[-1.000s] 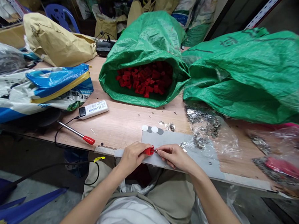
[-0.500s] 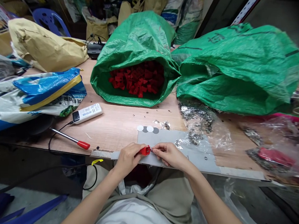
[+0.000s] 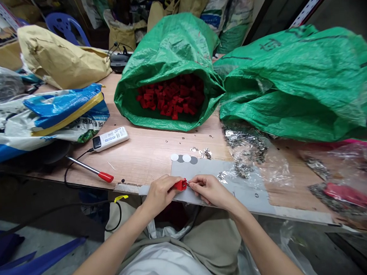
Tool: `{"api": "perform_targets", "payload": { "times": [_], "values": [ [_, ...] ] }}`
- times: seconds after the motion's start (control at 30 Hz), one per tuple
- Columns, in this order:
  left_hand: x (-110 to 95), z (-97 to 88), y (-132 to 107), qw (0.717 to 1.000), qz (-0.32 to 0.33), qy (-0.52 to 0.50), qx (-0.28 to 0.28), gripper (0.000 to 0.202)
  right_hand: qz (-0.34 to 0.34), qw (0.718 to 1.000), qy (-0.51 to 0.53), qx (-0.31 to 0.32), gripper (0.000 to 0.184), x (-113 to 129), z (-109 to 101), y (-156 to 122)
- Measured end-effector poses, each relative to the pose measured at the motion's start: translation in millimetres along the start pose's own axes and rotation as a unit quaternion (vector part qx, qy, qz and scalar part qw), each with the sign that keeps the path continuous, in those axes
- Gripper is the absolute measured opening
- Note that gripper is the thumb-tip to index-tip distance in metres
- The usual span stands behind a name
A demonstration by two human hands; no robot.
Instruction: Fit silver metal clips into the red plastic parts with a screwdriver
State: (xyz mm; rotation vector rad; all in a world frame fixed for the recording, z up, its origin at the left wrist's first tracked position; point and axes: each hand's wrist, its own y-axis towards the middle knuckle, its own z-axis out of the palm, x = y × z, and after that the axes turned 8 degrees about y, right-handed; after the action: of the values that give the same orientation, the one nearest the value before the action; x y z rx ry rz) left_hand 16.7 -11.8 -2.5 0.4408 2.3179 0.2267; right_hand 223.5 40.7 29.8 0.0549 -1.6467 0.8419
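Between the thumb and fingers of my left hand [image 3: 160, 195] is a small red plastic block [image 3: 181, 185], held just above the table's front edge. My right hand [image 3: 210, 189] pinches a thin metal piece [image 3: 188, 183] whose tip meets the right side of the block; most of it is hidden by the fingers. Under both hands lies a grey mat [image 3: 209, 169]. Small metal clips [image 3: 222, 177] are scattered on the mat, with more of them [image 3: 206, 153] just behind it.
A green sack [image 3: 166, 44] lies open toward me with many red blocks [image 3: 172, 97] inside. Another green sack [image 3: 306, 86] sits at right, behind a clear bag of metal parts [image 3: 248, 150]. At left are a white power bank [image 3: 110, 139] and a red-handled rod [image 3: 93, 170].
The view has shifted slightly, so everything sits a little further right. Both hands keep their hold on the red block and the metal piece, with little visible movement.
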Motion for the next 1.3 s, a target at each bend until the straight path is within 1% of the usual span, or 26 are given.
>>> {"api": "perform_targets", "payload": {
  "times": [0.17,0.33,0.5,0.6,0.7,0.8,0.9,1.03,1.3],
  "values": [
    [1,1.5,-1,1.0,0.01,0.006,-0.003,0.024,0.008,0.999,-0.032,0.0,0.028,2,0,1],
    [0,0.7,0,1.0,0.016,0.015,-0.003,0.022,-0.031,0.992,-0.123,-0.01,0.022,7,0,3],
    [-1,-1.1,3,0.999,0.025,0.023,0.003,0.02,-0.035,0.986,-0.16,-0.026,0.015,9,4,7],
    [1,0.1,2,0.999,0.034,0.021,-0.001,0.02,-0.043,0.985,-0.163,-0.041,0.012,5,7,9],
    [1,1.4,2,0.999,0.027,0.017,-0.003,0.021,-0.052,0.99,-0.123,-0.042,0.013,-1,7,8],
    [1,1.6,0,1.0,0.01,0.007,0.001,0.021,-0.046,0.997,-0.057,-0.021,0.02,-3,4,5],
    [1,1.6,0,1.0,0.003,0.002,0.0,0.022,-0.022,0.999,-0.033,0.004,0.024,-2,0,2],
    [1,1.7,0,1.0,0.015,0.01,-0.006,0.021,-0.013,0.999,-0.047,0.018,0.024,1,0,2],
    [-1,0.3,1,0.999,0.037,0.027,-0.006,0.02,-0.017,0.99,-0.14,-0.031,0.014,7,6,4]
  ]
}}
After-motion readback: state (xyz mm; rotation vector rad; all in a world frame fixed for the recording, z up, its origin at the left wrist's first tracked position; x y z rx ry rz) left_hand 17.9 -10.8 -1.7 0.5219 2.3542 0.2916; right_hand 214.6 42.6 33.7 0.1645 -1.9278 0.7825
